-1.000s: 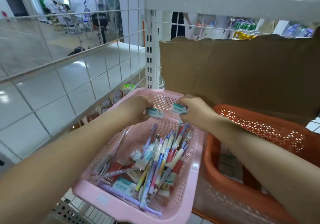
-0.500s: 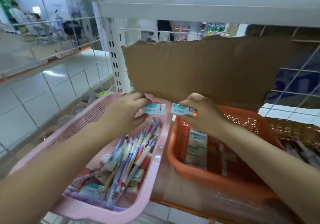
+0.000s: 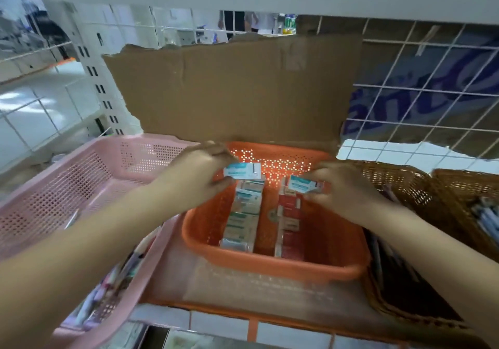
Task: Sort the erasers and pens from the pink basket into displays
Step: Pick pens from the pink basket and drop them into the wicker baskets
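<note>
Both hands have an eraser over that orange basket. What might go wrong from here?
1. The left hand pinches the left eraser by one end only, and the right hand pinches the right eraser the same way. Either might slip and land crooked.
2. The orange basket already holds tidy rows of erasers. A careless drop may knock them out of line.

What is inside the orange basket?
In the orange basket, two rows of small packs: a teal-and-white row left, a red row right. The left hand with the left eraser and the right hand with the right eraser hide the rows' far ends.
</note>
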